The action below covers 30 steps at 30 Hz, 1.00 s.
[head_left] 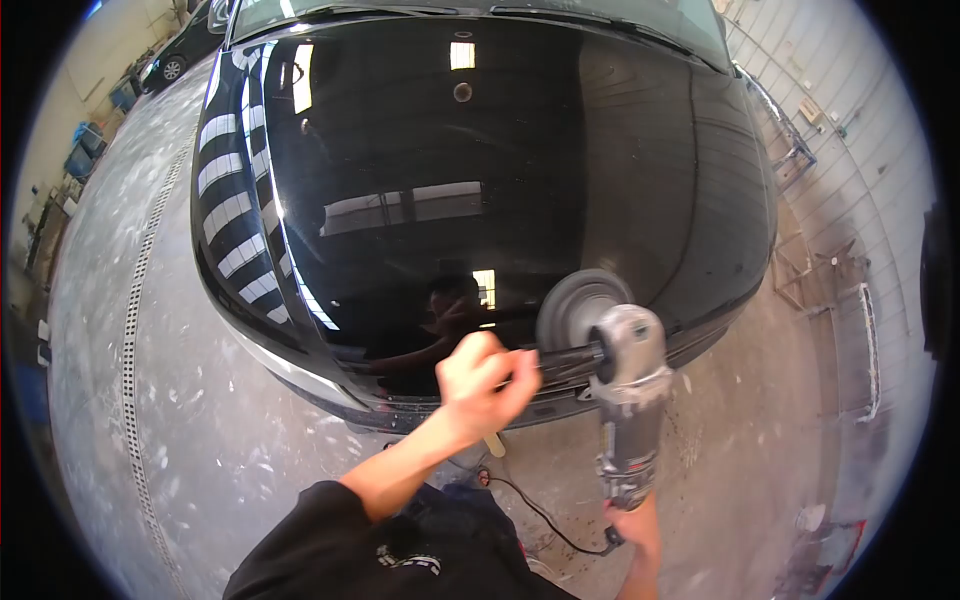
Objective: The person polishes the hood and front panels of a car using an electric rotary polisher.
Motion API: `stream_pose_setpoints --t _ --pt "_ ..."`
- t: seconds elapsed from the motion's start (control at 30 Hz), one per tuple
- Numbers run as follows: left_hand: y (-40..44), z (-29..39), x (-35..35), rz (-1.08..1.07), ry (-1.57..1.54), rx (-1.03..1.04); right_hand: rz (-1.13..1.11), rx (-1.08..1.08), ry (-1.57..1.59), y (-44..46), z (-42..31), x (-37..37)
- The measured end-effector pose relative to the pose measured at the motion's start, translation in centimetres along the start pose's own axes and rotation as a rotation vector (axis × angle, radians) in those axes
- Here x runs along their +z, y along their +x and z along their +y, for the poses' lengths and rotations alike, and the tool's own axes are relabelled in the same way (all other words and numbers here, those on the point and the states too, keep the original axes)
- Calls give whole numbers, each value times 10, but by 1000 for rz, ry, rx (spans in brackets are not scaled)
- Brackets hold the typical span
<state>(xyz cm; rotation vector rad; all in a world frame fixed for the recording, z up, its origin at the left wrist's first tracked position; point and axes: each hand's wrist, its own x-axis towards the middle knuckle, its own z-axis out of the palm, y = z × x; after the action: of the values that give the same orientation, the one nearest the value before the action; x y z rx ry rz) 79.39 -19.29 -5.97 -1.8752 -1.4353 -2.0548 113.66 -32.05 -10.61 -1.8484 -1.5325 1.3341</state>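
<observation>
A grey and black car polisher (632,400) stands over the front edge of a glossy black car hood (430,130). Its round pad (585,308) is blurred and lies at the hood's lower right. My right hand (635,525) is closed around the rear end of the polisher's body, where a black cord leaves it. To the left of the machine's head, my left hand (487,382) is closed at the end of the dark side handle (570,357). The fingers partly hide that handle's end.
The black cord (540,510) loops low by my legs. A floor drain grate (135,330) runs along the left. Another dark car (185,50) stands far left, near blue bins (85,150). Metal stands (795,265) are by the right wall.
</observation>
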Motion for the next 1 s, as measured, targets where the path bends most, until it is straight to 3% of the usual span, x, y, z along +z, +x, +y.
stream_pose_setpoints --t 0.17,0.3,0.37,0.43,0.5,0.57,0.7,0.73,0.87,1.0 --pt "22 23 98 16 2 45 88 95 148 28 22 -59" --pt "31 21 113 76 -11 77 79 139 252 36 22 -60" --pt "31 18 96 74 -3 66 22 167 208 34 7 -54" --pt "31 10 69 101 12 48 155 117 278 31 10 -39" --pt "29 -1 34 125 35 29 142 118 217 28 -15 -20" --pt "24 -12 -3 145 64 6 54 31 32 26 -32 0" --pt "4 -38 -81 192 109 -37 14 50 -23 16 -73 48" --pt "0 -38 -99 205 123 -53 4 -50 -90 14 -80 56" --pt "-21 -47 -163 304 173 -113 -74 -66 -189 13 -81 81" --pt "-62 -46 -219 391 286 -175 -204 -28 -404 7 -127 104"
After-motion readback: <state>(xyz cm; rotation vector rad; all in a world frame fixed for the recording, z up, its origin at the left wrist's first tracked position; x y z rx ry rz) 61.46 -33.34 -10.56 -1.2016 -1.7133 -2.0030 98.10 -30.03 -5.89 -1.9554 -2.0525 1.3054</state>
